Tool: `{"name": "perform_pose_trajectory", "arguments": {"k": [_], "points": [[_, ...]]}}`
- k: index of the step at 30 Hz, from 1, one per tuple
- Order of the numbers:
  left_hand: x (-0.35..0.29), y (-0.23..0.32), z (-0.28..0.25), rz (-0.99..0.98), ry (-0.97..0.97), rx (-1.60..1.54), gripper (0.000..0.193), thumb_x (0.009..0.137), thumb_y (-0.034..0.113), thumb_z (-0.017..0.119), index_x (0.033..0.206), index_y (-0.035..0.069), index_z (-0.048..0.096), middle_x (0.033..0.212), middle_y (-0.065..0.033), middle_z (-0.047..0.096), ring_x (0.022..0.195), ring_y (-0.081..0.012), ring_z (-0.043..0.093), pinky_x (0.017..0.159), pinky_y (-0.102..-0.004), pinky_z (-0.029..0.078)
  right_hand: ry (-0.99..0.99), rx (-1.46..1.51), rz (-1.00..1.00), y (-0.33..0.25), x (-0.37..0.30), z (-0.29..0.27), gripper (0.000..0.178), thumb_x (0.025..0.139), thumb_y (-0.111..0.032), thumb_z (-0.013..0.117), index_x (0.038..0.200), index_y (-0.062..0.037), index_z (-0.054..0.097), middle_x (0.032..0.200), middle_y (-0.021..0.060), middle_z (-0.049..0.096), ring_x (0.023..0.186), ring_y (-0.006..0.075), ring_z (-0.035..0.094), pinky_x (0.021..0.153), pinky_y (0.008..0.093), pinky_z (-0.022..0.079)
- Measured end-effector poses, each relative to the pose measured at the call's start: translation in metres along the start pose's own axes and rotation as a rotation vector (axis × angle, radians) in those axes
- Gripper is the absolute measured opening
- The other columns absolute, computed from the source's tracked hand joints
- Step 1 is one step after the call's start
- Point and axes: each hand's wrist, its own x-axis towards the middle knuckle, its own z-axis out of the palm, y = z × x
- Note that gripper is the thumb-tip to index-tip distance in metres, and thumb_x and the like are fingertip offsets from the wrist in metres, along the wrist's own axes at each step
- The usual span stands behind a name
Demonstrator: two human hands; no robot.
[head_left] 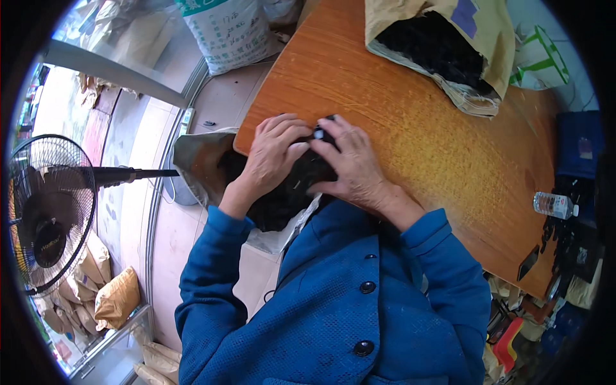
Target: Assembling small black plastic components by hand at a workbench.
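At the near left edge of the wooden table (410, 128), both my hands are close together. My right hand (359, 167) has its fingers bent around a small glossy black piece (326, 131), whose exact kind I cannot make out. My left hand (273, 157) is closed just beside it, thumb against curled fingers; what lies under them is hidden. Below my hands an open sack (202, 163) at my lap holds a mass of black pieces (276, 208). Some black pieces near my right thumb are blurred.
A tipped paper sack (443, 77) of black pieces lies on the far side of the table. To the right are a water bottle (555, 205) and a dark phone-like slab (529, 262). A fan (51, 215) stands left, and a full white sack (228, 35) stands beyond the table.
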Motion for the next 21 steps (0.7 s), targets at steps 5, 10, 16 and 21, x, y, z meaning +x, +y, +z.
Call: {"name": "perform_pose_trajectory", "arguments": {"k": [5, 10, 16, 21], "points": [[-0.064, -0.012, -0.034, -0.178, 0.216, -0.061, 0.019, 0.086, 0.009, 0.050, 0.099, 0.002, 0.063, 0.107, -0.0121, 0.063, 0.109, -0.0287, 0.055, 0.096, -0.0378, 0.039, 0.011, 0.119, -0.181, -0.049, 0.035, 0.046, 0.071, 0.056, -0.038, 0.082, 0.116, -0.0111, 0.055, 0.132, 0.0165, 0.042, 0.126, 0.0390, 0.037, 0.100, 0.0496, 0.033], [-0.118, -0.019, -0.039, -0.563, 0.266, -0.293, 0.027, 0.098, 0.014, 0.041, 0.103, -0.003, 0.061, 0.098, -0.0125, 0.063, 0.093, -0.0218, 0.059, 0.084, -0.0303, 0.045, -0.090, 0.212, -0.394, -0.077, 0.035, 0.073, 0.062, 0.061, -0.036, 0.079, 0.112, -0.0072, 0.056, 0.127, 0.0157, 0.045, 0.123, 0.0357, 0.041, 0.099, 0.0484, 0.033], [-0.095, -0.003, -0.012, -0.335, 0.378, -0.136, 0.018, 0.096, 0.009, 0.047, 0.101, -0.003, 0.060, 0.099, -0.0153, 0.064, 0.095, -0.0227, 0.061, 0.087, -0.0315, 0.046, 0.211, 0.107, -0.191, -0.036, -0.037, -0.003, 0.047, 0.072, -0.024, 0.072, 0.111, -0.0051, 0.055, 0.121, 0.0159, 0.050, 0.116, 0.0307, 0.048, 0.095, 0.0436, 0.039], [-0.050, 0.028, 0.011, -0.111, 0.508, -0.052, 0.007, 0.090, 0.000, 0.056, 0.091, -0.003, 0.062, 0.092, -0.0146, 0.065, 0.085, -0.0230, 0.063, 0.078, -0.0314, 0.049, 0.375, -0.364, 0.233, 0.008, -0.155, -0.083, 0.045, 0.074, -0.019, 0.073, 0.111, -0.0018, 0.055, 0.117, 0.0196, 0.052, 0.113, 0.0377, 0.049, 0.096, 0.0446, 0.041]]}}
